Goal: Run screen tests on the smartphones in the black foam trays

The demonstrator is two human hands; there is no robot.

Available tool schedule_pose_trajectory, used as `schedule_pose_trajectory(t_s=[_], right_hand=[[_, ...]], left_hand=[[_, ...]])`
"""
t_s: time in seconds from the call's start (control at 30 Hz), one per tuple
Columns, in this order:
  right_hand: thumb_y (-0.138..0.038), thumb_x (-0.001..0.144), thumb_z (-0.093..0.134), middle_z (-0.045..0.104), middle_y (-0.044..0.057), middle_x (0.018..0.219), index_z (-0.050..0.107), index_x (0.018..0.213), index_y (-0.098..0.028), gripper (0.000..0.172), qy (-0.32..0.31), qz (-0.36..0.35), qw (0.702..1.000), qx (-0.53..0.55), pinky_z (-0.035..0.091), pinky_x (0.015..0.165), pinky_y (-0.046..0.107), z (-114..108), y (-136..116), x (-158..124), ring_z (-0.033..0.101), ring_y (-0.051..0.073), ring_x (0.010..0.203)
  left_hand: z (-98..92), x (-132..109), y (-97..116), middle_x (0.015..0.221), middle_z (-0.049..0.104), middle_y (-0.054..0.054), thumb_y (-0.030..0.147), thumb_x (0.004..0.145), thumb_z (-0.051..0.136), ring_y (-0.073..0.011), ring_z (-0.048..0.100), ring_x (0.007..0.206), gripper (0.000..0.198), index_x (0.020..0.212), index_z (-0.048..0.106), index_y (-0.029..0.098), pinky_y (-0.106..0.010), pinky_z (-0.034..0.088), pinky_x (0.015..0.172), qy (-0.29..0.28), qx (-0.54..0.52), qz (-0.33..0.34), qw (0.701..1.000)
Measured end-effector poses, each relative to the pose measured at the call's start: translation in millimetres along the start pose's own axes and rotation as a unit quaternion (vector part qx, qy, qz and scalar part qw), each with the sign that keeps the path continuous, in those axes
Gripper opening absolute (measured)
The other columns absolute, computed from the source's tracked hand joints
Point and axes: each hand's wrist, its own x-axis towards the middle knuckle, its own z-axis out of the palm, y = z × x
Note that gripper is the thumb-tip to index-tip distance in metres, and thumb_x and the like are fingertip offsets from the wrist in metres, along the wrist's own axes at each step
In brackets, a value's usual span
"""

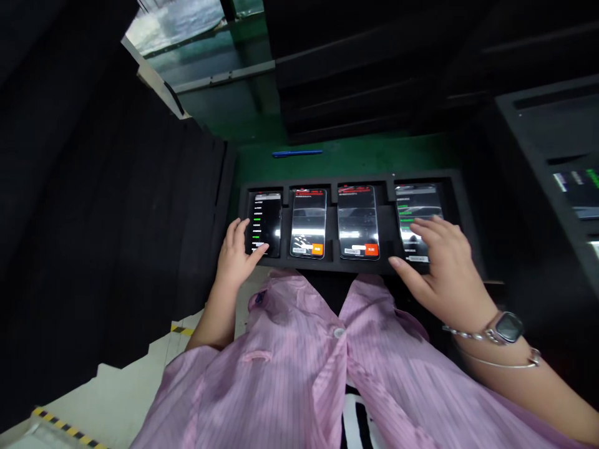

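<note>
Several smartphones lie face up in a row in a black tray. On the leftmost phone a list with white and green lines is lit. My left hand is at its left and lower edge, thumb over the screen, fingers apart. The second phone shows red text and an orange button; the third phone has red text and a red-orange button. Above the rightmost phone, which shows green and white lines, my right hand is spread, covering part of the screen. Whether either hand touches glass I cannot tell.
A blue pen lies on the green tabletop beyond the tray. Black foam-like walls rise at the left. At the far right, another phone sits in a grey-black tray.
</note>
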Motion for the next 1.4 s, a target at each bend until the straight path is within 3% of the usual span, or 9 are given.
schedule_pose_trajectory(t_s=[0.2,0.3,0.57,0.83,1.23,1.3,1.4], right_hand=[[-0.053,0.101,0.055,0.060,0.025,0.137,0.052,0.142,-0.011,0.059,-0.039,-0.006,0.998,0.047,0.039,0.118,0.065,20,-12,6,0.050,0.043,0.140],[-0.056,0.101,0.053,0.060,0.024,0.137,0.054,0.141,-0.011,0.060,-0.051,-0.010,0.997,0.050,0.038,0.119,0.065,26,-11,6,0.050,0.043,0.140],[-0.054,0.102,0.052,0.062,0.026,0.133,0.059,0.134,-0.008,0.057,-0.047,-0.028,0.998,0.023,0.041,0.118,0.062,45,-16,3,0.047,0.042,0.143],[-0.053,0.101,0.052,0.066,0.026,0.125,0.062,0.128,-0.005,0.056,-0.019,-0.073,0.996,-0.040,0.046,0.114,0.060,53,-18,2,0.053,0.044,0.136],[-0.060,0.100,0.049,0.068,0.023,0.126,0.063,0.129,-0.008,0.060,-0.017,-0.058,0.995,-0.077,0.049,0.112,0.059,56,-21,1,0.057,0.044,0.133],[-0.059,0.100,0.051,0.068,0.023,0.126,0.063,0.129,-0.008,0.060,-0.012,-0.058,0.995,-0.076,0.049,0.112,0.059,56,-21,1,0.057,0.043,0.133],[-0.057,0.100,0.053,0.068,0.025,0.125,0.063,0.129,-0.007,0.059,-0.009,-0.062,0.995,-0.076,0.050,0.111,0.058,55,-21,2,0.057,0.043,0.133]], left_hand=[[3.4,-13,2,0.150,0.051,-0.019,0.057,0.095,0.065,-0.0350,0.049,0.143,0.052,0.131,0.060,0.019,-0.053,0.043,0.119,0.050,0.007,0.047,0.998],[-0.2,-21,4,0.150,0.051,-0.018,0.054,0.096,0.065,-0.0341,0.047,0.143,0.044,0.124,0.062,0.020,-0.053,0.043,0.118,0.049,0.005,0.053,0.997],[-2.7,-3,4,0.155,0.049,-0.018,0.060,0.091,0.071,-0.0348,0.047,0.144,0.068,0.142,0.053,0.020,-0.052,0.043,0.119,-0.019,-0.005,0.020,1.000],[8.0,-1,-2,0.149,0.056,-0.016,0.056,0.096,0.066,-0.0290,0.055,0.138,0.052,0.132,0.058,0.019,-0.045,0.047,0.117,0.039,-0.038,0.021,0.998],[5.1,4,2,0.157,0.047,-0.016,0.064,0.093,0.066,-0.0344,0.051,0.142,0.075,0.152,0.048,0.023,-0.049,0.045,0.118,-0.018,0.006,0.001,1.000],[6.2,3,1,0.158,0.047,-0.015,0.061,0.093,0.068,-0.0340,0.053,0.140,0.067,0.146,0.056,0.023,-0.050,0.047,0.116,-0.010,0.003,0.007,1.000],[9.0,-2,-1,0.146,0.058,-0.013,0.052,0.096,0.065,-0.0298,0.058,0.135,0.034,0.107,0.072,0.021,-0.046,0.049,0.114,0.047,-0.034,0.028,0.998]])
